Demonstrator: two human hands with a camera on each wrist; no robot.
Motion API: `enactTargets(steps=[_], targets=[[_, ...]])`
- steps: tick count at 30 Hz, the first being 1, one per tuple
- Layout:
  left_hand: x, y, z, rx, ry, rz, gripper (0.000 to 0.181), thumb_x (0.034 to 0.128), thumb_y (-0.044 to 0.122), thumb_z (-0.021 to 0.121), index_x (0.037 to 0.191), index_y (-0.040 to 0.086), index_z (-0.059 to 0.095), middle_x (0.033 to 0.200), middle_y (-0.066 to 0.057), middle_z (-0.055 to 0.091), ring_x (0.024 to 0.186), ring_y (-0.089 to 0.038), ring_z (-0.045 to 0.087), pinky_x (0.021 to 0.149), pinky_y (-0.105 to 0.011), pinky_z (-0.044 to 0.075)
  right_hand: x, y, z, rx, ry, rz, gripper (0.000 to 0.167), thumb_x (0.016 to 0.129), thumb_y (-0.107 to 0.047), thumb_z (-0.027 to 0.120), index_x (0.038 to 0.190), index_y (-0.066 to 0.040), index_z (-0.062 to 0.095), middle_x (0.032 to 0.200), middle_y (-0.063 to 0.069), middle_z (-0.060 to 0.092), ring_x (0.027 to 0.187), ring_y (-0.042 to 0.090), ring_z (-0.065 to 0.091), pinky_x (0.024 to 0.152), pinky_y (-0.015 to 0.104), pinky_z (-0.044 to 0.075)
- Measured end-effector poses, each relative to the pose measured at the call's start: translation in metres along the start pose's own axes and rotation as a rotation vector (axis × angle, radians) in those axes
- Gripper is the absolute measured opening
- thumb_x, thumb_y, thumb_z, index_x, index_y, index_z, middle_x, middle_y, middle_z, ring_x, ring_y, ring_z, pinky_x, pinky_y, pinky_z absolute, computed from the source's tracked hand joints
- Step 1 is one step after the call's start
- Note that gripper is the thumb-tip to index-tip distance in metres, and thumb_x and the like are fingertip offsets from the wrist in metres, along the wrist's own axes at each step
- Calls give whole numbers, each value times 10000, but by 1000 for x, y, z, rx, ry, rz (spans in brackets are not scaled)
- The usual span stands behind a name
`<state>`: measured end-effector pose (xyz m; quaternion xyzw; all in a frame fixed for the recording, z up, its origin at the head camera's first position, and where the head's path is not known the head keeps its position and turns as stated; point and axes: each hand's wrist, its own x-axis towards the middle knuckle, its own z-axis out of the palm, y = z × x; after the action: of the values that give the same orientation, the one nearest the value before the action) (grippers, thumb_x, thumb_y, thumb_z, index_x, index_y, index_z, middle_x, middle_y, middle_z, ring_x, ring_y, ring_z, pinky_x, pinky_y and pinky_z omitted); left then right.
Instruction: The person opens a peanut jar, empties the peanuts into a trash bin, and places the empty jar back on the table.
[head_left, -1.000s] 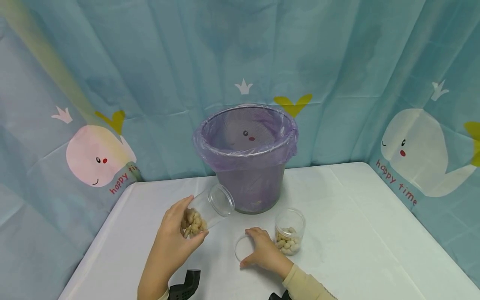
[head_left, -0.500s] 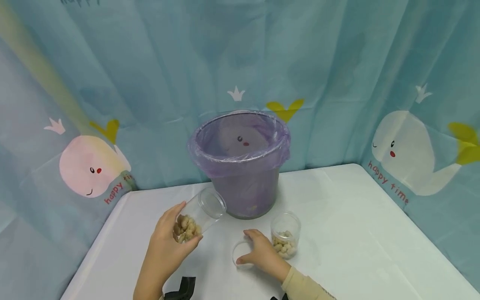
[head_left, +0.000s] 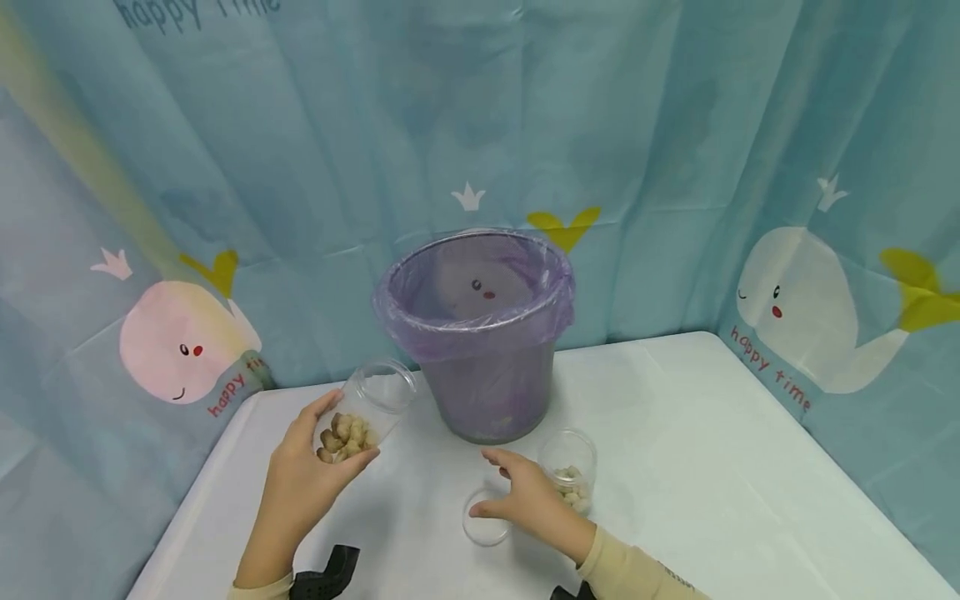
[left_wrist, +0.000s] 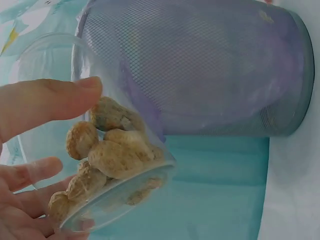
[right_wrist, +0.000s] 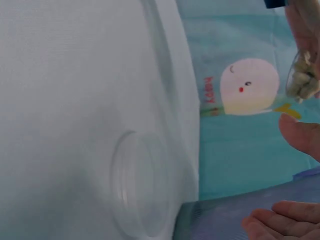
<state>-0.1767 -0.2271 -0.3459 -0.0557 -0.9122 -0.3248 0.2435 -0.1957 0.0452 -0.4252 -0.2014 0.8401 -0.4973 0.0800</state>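
Note:
My left hand [head_left: 298, 479] grips a clear plastic jar [head_left: 381, 410] of peanuts [head_left: 347, 435], held tilted above the table with its open mouth toward the upper right. In the left wrist view, the thumb presses one side of the jar and the peanuts [left_wrist: 117, 157] lie near its base. Low over the table, my right hand [head_left: 534, 502] holds nothing, its thumb and fingers spread. A clear round lid [head_left: 486, 533] lies just below that thumb; the right wrist view shows the lid [right_wrist: 142, 185] apart from the fingers. Beside the right hand stands a second clear jar [head_left: 572, 450], with peanuts inside, partly hidden by the hand.
A mesh bin [head_left: 495, 392] lined with a purple plastic bag [head_left: 405, 329] stands at the back of the white table [head_left: 697, 467]. Behind it hangs a blue curtain [head_left: 360, 150] printed with whales. A black wrist mount [head_left: 326, 575] sits by the left forearm.
My left hand has carried the tilted jar leftward. My right hand has let go of the lid, which now lies on the table. The head view has tilted and shifted slightly.

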Motion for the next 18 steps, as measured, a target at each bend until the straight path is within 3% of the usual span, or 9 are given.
enactTargets(steps=[6, 10, 11, 13, 15, 18], targets=[[12, 0, -15, 5, 10, 45, 845, 695, 96, 890, 1413, -15, 457, 1385, -222, 558, 1244, -424, 525, 944, -620, 482, -2, -19, -24, 99, 26, -21, 729, 812, -256, 826, 1408, 21, 511, 1448, 215, 532, 1315, 456, 519, 1066, 466, 495], [19, 3, -25, 2, -3, 30, 858, 711, 115, 886, 1427, -14, 431, 1401, -216, 550, 1273, -418, 508, 923, -595, 490, -3, -32, -41, 96, 63, -40, 725, 803, -257, 831, 1406, 2, 523, 1438, 192, 550, 1322, 407, 530, 1086, 429, 482], [21, 4, -28, 8, -8, 22, 861, 718, 128, 886, 1429, -13, 423, 1408, -212, 549, 1286, -416, 502, 916, -568, 497, -2, -34, -46, 87, 73, -40, 725, 801, -261, 831, 1404, 2, 525, 1432, 191, 556, 1317, 395, 540, 1084, 421, 485], [25, 4, -33, 15, -11, 10, 872, 727, 151, 884, 1437, -15, 406, 1418, -216, 542, 1299, -420, 492, 872, -379, 537, -1, -38, -57, 76, 90, -31, 721, 809, -267, 823, 1406, 3, 522, 1432, 190, 558, 1313, 390, 545, 1084, 424, 490], [29, 5, -39, 24, -7, 2, 878, 728, 168, 888, 1437, -13, 403, 1427, -209, 539, 1320, -412, 482, 811, -197, 496, 0, -40, -70, 63, 109, -16, 712, 821, -283, 811, 1410, -7, 521, 1438, 179, 556, 1317, 380, 547, 1087, 421, 493], [37, 4, -48, 10, -20, -2, 902, 733, 180, 887, 1452, -19, 379, 1456, -221, 507, 1344, -431, 452, 911, -229, 481, 2, -43, -91, 56, 140, 7, 708, 844, -299, 791, 1426, -12, 507, 1462, 161, 539, 1337, 373, 530, 1086, 418, 499]])
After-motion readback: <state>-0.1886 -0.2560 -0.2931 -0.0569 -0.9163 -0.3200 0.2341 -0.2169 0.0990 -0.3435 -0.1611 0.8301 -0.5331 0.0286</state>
